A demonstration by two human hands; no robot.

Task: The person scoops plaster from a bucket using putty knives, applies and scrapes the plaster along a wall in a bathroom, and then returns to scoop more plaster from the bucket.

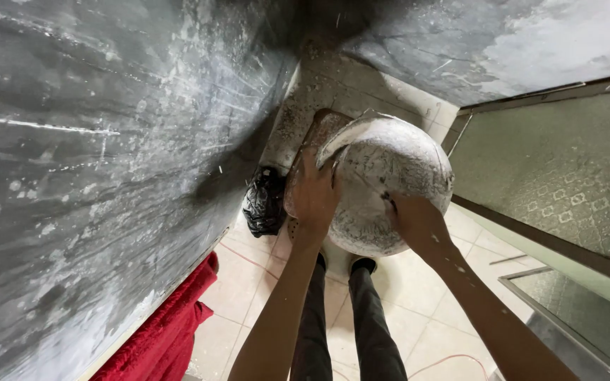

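I hold a round metal pan [390, 176], smeared with white plaster, upside down or tilted in front of me above the tiled floor. My right hand [414, 219] grips its near right rim. In my left hand [314, 194] is a flat trowel or float [319, 134], its blade pressed against the pan's left edge. Below them are my dark trouser legs and feet [351, 296]. A grey, rough plastered wall [93, 176] fills the left side of the view.
A black plastic bag [264, 201] lies on the floor at the foot of the wall. Red cloth [171, 324] lies along the wall at the lower left. A patterned glass door with a metal frame [559, 176] stands on the right. The floor tiles [248, 275] are splattered.
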